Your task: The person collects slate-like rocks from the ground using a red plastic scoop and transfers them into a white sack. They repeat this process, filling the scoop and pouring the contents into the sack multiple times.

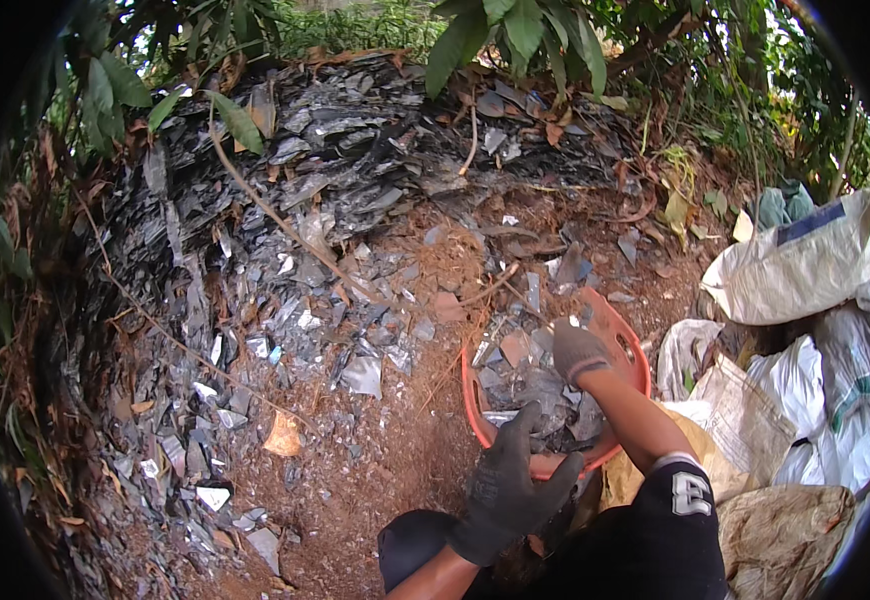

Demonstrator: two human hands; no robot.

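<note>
A red-orange plastic basin (631,352) full of flat, broken grey glass-like shards (540,395) rests on the soil in front of me. My left hand (511,487), in a dark glove, is at the basin's near left rim with thumb and fingers apart and nothing visible between them. Over the basin's far right part is my right hand (581,352), in a greyish glove, its fingers curled downward. A thin stick (529,304) runs up to those fingers; what they hold, if anything, is hidden. One reddish-brown piece (515,346) lies among the shards.
A large bank of stacked dark shards (355,150) rises ahead and to the left, with loose shards scattered below. White sacks (800,262) and a brown sack (787,535) crowd the right side. A long bare branch (275,222) crosses the heap; leaves (525,30) overhang the top.
</note>
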